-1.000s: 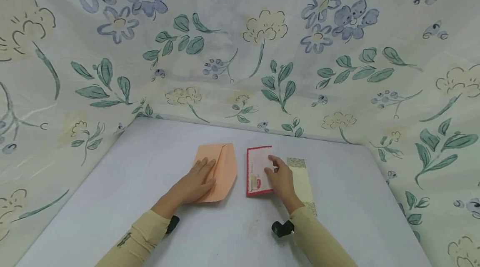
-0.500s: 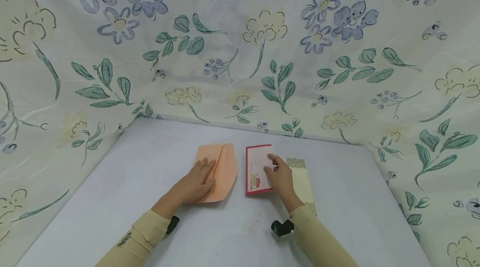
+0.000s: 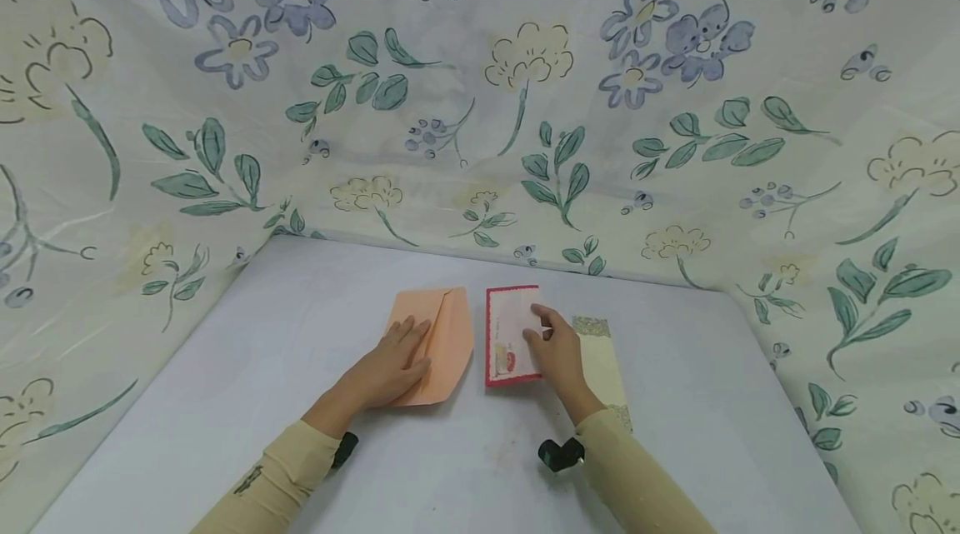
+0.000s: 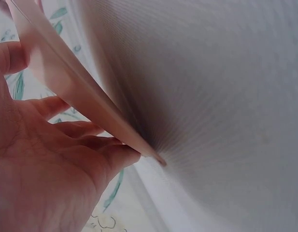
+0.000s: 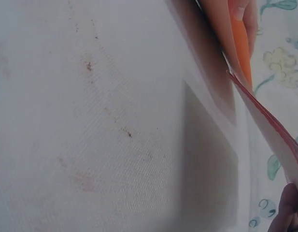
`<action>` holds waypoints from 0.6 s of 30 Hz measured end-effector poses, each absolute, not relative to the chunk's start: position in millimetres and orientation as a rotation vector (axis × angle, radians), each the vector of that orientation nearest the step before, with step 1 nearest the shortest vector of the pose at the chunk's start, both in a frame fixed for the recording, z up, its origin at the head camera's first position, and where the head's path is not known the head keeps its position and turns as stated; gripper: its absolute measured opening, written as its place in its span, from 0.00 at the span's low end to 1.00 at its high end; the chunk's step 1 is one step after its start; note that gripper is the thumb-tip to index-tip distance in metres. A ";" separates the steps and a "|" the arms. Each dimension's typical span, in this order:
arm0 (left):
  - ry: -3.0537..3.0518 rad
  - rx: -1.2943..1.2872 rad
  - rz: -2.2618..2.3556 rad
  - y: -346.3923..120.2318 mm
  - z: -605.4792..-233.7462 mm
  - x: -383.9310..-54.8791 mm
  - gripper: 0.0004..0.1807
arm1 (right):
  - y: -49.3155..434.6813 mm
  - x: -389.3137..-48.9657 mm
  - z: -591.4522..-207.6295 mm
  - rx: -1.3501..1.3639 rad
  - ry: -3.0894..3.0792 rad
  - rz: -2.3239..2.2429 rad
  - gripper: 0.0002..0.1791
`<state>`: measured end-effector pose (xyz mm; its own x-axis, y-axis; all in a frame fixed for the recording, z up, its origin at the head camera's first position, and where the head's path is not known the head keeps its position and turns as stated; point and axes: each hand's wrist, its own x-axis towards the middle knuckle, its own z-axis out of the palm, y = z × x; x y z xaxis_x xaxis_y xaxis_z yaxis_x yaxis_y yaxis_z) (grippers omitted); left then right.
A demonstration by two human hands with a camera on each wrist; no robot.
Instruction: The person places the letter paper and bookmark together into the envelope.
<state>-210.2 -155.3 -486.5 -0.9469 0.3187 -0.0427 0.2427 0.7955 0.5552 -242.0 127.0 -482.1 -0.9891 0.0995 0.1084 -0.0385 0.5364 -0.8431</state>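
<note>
A peach envelope (image 3: 450,342) lies on the white table with its flap side toward the right. My left hand (image 3: 386,367) rests on it, fingers stretched out across the paper. In the left wrist view the envelope (image 4: 74,82) shows nearly edge-on beside the fingers. To its right, my right hand (image 3: 561,355) pinches a white card with a red border (image 3: 512,334) by its right side. The right wrist view shows this card (image 5: 269,123) raised, with a shadow below it and its far edge overlapping the envelope. Part of the card is hidden by the fingers.
A cream card with patterned ends (image 3: 602,363) lies right of my right hand, partly under the forearm in the head view. The white table (image 3: 480,476) backs onto a floral cloth (image 3: 465,209). Dark wrist-worn devices (image 3: 561,456) sit under both wrists.
My right hand has shifted slightly left and away from me, carrying the red-bordered card closer to the envelope. The left hand has stayed in place.
</note>
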 end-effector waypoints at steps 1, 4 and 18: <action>2.849 0.446 0.854 -155.3 -486.4 -210.2 0.36 | 126.4 -241.8 -481.6 -0.055 -2.623 1.452 0.24; 2.850 0.447 0.855 -155.2 -486.3 -210.1 0.36 | 124.5 -242.5 -481.0 -0.061 -2.617 1.461 0.24; 2.852 0.458 0.845 -155.1 -485.5 -210.0 0.36 | 115.5 -245.2 -480.5 -0.068 -2.606 1.495 0.25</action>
